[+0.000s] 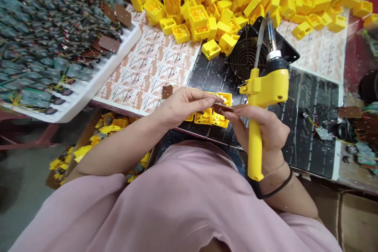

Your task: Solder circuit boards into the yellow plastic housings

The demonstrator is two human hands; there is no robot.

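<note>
Brown rectangular board [223, 108] sits pinched in the right hand [270, 128], yellow plastic soldering gun [271, 86] tucked there too, above open yellow plastic housings [221, 121]! Left hand [187, 104] meets its edge, grip unclear; likely aligning, the next move wanting steadiness.

Here's the paper-covered worktable [153, 63], stretching beyond the left hand [191, 104], its black sheet [307, 126] catching light beside the right hand [267, 126]! Far left of the left hand, reddish furniture [38, 139], grey floor [20, 193]; low right of the right hand, brown cardboard [358, 220].
</note>
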